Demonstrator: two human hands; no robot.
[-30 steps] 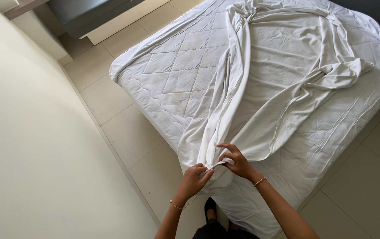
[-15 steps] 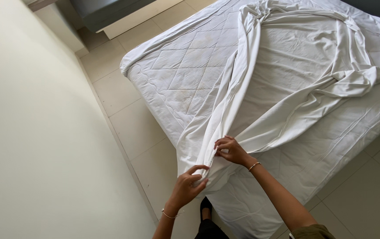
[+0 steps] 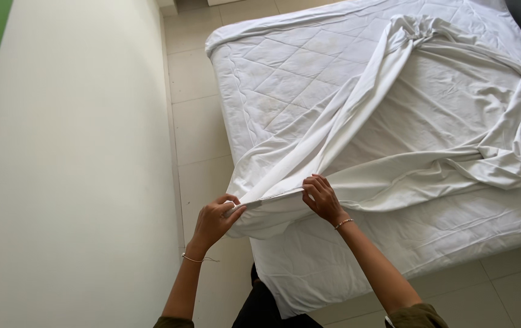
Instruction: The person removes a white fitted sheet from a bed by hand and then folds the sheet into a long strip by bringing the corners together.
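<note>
Left hand [image 3: 215, 218] and right hand [image 3: 321, 197] pinch white bedsheet [image 3: 394, 146] hem at mattress [image 3: 284, 79] corner; rest bunched across bed. Keep hem taut; probably elastic edge.

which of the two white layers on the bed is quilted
The mattress pad under everything is quilted with a diamond-stitched pattern. The loose sheet on top is plain and wrinkled; the left hand and right hand pinch its edge.

Bed [image 3: 272, 79] far corners cut off (top, right edges); left hand [image 3: 215, 218] fingertips hidden under sheet [image 3: 430, 115] hem
</note>
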